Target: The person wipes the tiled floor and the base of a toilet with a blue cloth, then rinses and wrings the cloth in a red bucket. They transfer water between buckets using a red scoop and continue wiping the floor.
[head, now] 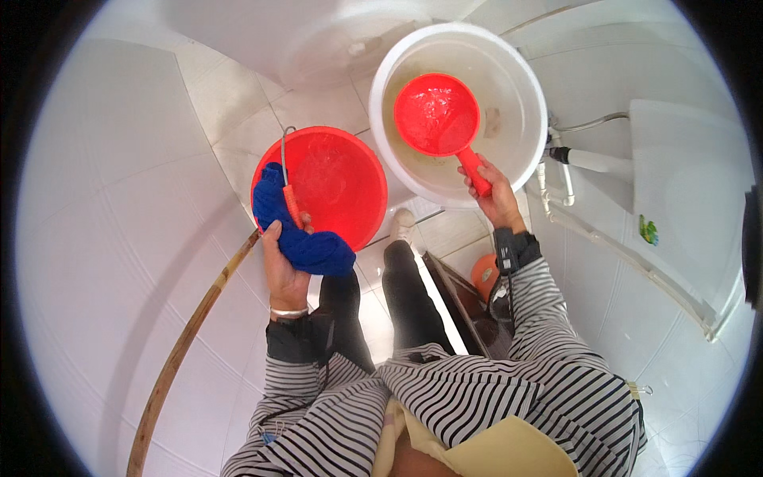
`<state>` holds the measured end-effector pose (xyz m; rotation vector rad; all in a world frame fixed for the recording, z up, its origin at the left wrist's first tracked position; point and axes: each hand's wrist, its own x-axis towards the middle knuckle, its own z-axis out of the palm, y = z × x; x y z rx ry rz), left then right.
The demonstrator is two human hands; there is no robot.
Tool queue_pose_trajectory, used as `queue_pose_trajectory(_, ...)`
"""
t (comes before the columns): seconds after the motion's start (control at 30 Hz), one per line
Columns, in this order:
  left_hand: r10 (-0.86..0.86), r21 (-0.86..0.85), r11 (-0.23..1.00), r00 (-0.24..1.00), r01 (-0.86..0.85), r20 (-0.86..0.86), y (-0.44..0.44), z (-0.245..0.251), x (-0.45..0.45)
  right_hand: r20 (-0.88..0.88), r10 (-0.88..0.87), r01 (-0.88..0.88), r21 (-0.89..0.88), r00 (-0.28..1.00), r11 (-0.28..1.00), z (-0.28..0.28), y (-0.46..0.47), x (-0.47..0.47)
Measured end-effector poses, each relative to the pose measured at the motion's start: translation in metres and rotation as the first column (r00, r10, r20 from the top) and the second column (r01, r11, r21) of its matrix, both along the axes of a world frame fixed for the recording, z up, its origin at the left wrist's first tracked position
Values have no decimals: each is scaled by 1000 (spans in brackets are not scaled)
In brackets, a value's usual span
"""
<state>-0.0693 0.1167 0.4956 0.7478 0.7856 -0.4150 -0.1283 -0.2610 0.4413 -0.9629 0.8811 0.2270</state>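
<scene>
My right hand [493, 194] grips the handle of a red plastic water dipper [437, 114], which is over a large white plastic tub [532, 143]; water glints in the dipper. Shallow water shows in the tub. In my left hand [285, 262] lies a blue cloth [325, 251], bunched up, together with the orange grip of a metal hook tool [291, 206]. The hook's curved end points away from me, over the left part of a red plastic basin [351, 179]. Some water appears to be in the basin. The cloth overlaps the basin's near left rim.
A wooden pole [191, 334] leans at the left by the pale wall. White pipes [596, 235] and a flexible hose [593, 123] run along the right wall beside a white fixture [685, 179]. A brown rack [456, 298] and an orange round object [486, 275] are near my right leg.
</scene>
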Motion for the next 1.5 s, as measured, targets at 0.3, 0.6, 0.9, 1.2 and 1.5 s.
queue_pose_trajectory(0.3, 4, -52, 999, 998, -1, 65, -35, 73, 14, 165, 184, -134, -274, 969, 952, 151, 26, -13)
queue_pose_trajectory(0.6, 39, -28, 999, 993, -36, 112, -52, 104, 24, 139, 536, -218, -808, 833, 547, 164, 96, -30)
queue_pose_trajectory(0.9, 63, -53, 997, 991, -58, 114, -53, 91, 26, 164, 660, -99, -934, 733, 343, 174, 112, -35)
queue_pose_trajectory(1.2, 78, -34, 997, 992, -75, 98, -49, 75, 24, 142, 607, -59, -953, 782, 299, 163, 107, -26)
queue_pose_trajectory(1.5, 22, 50, 998, 999, -25, 46, -42, 63, 15, 136, 20, 89, -750, 991, 656, 66, 38, -6)
